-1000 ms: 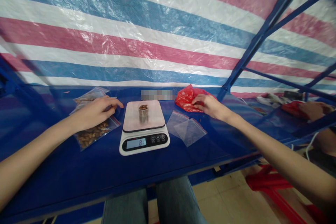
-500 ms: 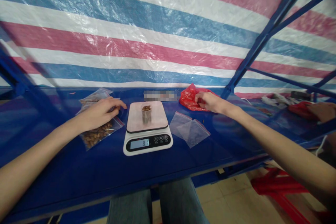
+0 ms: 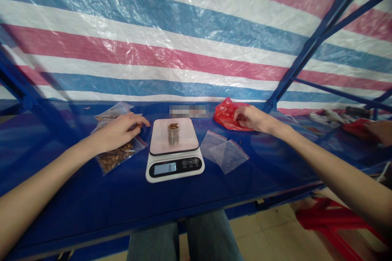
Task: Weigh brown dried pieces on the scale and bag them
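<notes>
My left hand (image 3: 124, 128) lies with its fingers loosely stretched over clear zip bags (image 3: 114, 157) filled with brown, nut-like pieces. To its right stands a white digital kitchen scale (image 3: 174, 171), its display reading about 8.1. On the scale's platform is a small metal cup (image 3: 173, 135), upright and heaped with the same kind of brown pieces. My right hand (image 3: 252, 117) is at the mouth of a red plastic bag (image 3: 225, 116), fingers curled together at the opening. Whatever those fingertips pinch is hidden. Flat clear zip bags (image 3: 229, 155) overlap between the scale and my right forearm.
A blue metal table (image 3: 128, 200) carries everything, with blue frame posts (image 3: 290, 69) and a striped plastic sheet (image 3: 183, 40) behind. At the far right another person's hand (image 3: 382, 131) is beside a second red bag (image 3: 357, 127). A red stool (image 3: 327, 216) stands below.
The view has shifted slightly, moving everything a little to the right in the picture. Both hands keep nearly the same places, and the scale reading looks unchanged.
</notes>
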`<state>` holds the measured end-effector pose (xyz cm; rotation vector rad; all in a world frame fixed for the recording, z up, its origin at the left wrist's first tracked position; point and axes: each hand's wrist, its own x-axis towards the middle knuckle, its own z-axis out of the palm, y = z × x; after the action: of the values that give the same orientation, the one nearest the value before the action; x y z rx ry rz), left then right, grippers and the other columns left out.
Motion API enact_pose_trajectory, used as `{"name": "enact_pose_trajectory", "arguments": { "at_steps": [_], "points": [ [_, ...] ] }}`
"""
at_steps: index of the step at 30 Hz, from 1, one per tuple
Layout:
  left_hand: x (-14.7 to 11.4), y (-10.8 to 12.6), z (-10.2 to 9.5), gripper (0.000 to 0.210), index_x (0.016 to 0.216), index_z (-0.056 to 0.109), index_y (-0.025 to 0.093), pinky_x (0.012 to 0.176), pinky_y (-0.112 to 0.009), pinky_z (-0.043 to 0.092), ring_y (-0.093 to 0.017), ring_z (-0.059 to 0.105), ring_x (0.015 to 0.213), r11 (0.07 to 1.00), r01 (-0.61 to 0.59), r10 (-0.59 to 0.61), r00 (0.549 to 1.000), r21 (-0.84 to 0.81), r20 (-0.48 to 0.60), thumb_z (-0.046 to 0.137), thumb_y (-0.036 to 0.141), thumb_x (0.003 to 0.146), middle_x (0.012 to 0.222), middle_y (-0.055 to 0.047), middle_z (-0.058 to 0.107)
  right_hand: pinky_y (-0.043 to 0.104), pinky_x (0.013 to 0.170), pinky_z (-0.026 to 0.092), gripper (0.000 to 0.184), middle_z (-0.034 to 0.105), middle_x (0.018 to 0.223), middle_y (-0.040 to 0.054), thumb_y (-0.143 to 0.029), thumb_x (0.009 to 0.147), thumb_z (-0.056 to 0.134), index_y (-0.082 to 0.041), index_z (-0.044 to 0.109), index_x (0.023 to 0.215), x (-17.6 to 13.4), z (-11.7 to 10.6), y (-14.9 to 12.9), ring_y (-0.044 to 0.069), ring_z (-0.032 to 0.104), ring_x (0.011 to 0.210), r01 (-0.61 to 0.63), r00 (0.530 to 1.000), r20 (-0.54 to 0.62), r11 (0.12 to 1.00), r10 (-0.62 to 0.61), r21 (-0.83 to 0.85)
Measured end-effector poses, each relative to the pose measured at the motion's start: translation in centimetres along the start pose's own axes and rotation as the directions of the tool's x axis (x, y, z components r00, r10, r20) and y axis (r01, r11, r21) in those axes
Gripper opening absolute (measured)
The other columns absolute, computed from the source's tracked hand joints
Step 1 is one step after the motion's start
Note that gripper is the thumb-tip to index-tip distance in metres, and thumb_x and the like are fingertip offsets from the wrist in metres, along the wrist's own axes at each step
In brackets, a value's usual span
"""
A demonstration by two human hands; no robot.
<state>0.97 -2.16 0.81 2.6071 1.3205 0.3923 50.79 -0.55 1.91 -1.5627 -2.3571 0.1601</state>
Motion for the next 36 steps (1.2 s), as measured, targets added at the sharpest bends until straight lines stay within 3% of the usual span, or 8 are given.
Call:
{"name": "enact_pose_trajectory", "arguments": {
  "at_steps": [6,10,13,16,21,26,30,36],
  "points": [
    [0.0,-0.5,0.2,0.038,0.115,0.071,0.019,0.104,-0.044,0.048,-0.026,0.067,0.109,1.0,-0.023,0.023,1.0,-0.004,-0.021,0.039,0.03,0.097,0.114,-0.009,0.076,0.036,0.061,0.048,0.012,0.071,0.074,0.0073,-0.018,0.076,0.066,-0.017,0.073,0.085,-0.2,-4.4,-1.7,0.02,0.062,0.061,0.026,0.999,-0.046,1.0,-0.026,0.007],
    [0.1,-1.0,0.5,0.036,0.113,0.072,0.022,0.101,-0.041,0.05,-0.026,0.068,0.107,0.999,-0.05,0.051,0.998,0.013,-0.04,0.042,0.032,0.095,0.111,-0.007,0.077,0.034,0.064,0.049,0.008,0.074,0.08,0.0062,-0.023,0.08,0.07,-0.019,0.074,0.087,0.3,-6.7,-6.6,0.019,0.062,0.066,0.146,0.983,-0.128,0.981,-0.13,0.13],
    [0.1,-1.0,0.5,0.036,0.112,0.072,0.023,0.1,-0.039,0.051,-0.025,0.069,0.106,0.998,-0.052,0.053,0.997,0.026,-0.048,0.042,0.032,0.095,0.109,-0.006,0.077,0.03,0.063,0.048,0.013,0.075,0.084,0.0038,-0.018,0.079,0.071,-0.018,0.074,0.092,1.0,-6.0,-12.4,0.016,0.062,0.068,0.265,0.964,-0.07,0.941,-0.256,0.212],
    [0.1,-0.9,0.4,0.037,0.113,0.072,0.023,0.1,-0.039,0.051,-0.025,0.07,0.105,0.998,-0.054,0.056,0.997,0.037,-0.053,0.041,0.032,0.094,0.109,-0.006,0.077,0.026,0.063,0.046,0.016,0.075,0.087,0.0019,-0.009,0.08,0.068,-0.016,0.075,0.092,2.3,-3.9,-17.7,0.013,0.061,0.068,0.418,0.899,0.022,0.872,-0.437,0.256],
    [0.0,-0.6,0.3,0.036,0.111,0.072,0.021,0.1,-0.04,0.05,-0.024,0.069,0.104,0.997,-0.077,0.078,0.995,0.03,-0.055,0.042,0.029,0.093,0.108,-0.006,0.077,0.024,0.065,0.046,0.018,0.074,0.085,0.0013,-0.003,0.08,0.069,-0.014,0.076,0.093,5.4,-1.1,-21.4,0.011,0.062,0.07,0.527,0.827,0.024,0.789,-0.562,0.316],
    [0.0,-0.2,0.1,0.035,0.11,0.073,0.021,0.098,-0.04,0.05,-0.023,0.068,0.099,0.997,-0.074,0.074,0.996,0.015,-0.051,0.045,0.023,0.089,0.103,-0.006,0.076,0.025,0.071,0.049,0.009,0.077,0.091,0.0016,-0.021,0.089,0.071,-0.018,0.078,0.095,6.4,-0.8,-21.7,0.013,0.067,0.077,0.506,0.821,0.091,0.792,-0.563,0.342],
    [0.0,0.0,0.0,0.035,0.11,0.073,0.022,0.101,-0.042,0.05,-0.024,0.069,0.1,0.998,-0.055,0.055,0.997,-0.001,-0.056,0.045,0.024,0.09,0.103,-0.006,0.076,0.028,0.08,0.053,0.016,0.08,0.099,0.0014,-0.03,0.092,0.067,-0.023,0.081,0.098,5.1,-2.3,-20.3,0.016,0.071,0.088,0.429,0.882,0.049,0.844,-0.468,0.323],
    [0.0,-0.2,0.1,0.034,0.11,0.073,0.024,0.105,-0.042,0.049,-0.025,0.07,0.103,0.999,-0.038,0.038,0.998,0.009,-0.057,0.045,0.029,0.091,0.104,-0.005,0.077,0.034,0.074,0.054,0.026,0.08,0.09,0.0074,-0.019,0.087,0.058,-0.017,0.082,0.096,1.2,-4.9,-10.0,0.022,0.072,0.079,0.158,0.98,-0.139,0.981,-0.143,0.108]
  ]
}}
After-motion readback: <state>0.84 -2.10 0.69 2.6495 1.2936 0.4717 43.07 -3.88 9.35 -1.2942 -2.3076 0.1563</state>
